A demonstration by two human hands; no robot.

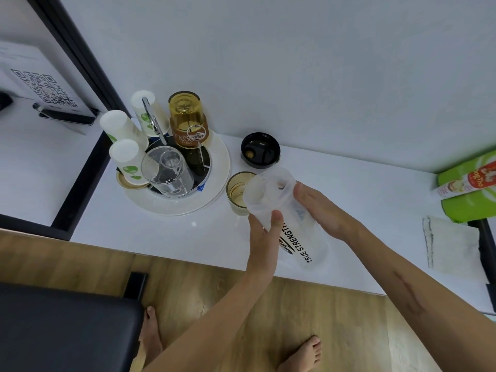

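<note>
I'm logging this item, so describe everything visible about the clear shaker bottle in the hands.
The shaker bottle is clear, slightly frosted plastic with black print reading TRUE STRENGTH down its side. Its wide mouth is uncapped. It is tilted above the white counter, mouth over the amber glass. The left hand grips it near the mouth and the right hand holds its other side. Contents cannot be made out.

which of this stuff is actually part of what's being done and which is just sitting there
In use: shaker bottle, held by left hand and right hand, tilted toward small amber glass; black lid, probably the bottle's.
Lying about: tray with paper cups and upturned glasses; green packet; napkin.
</note>
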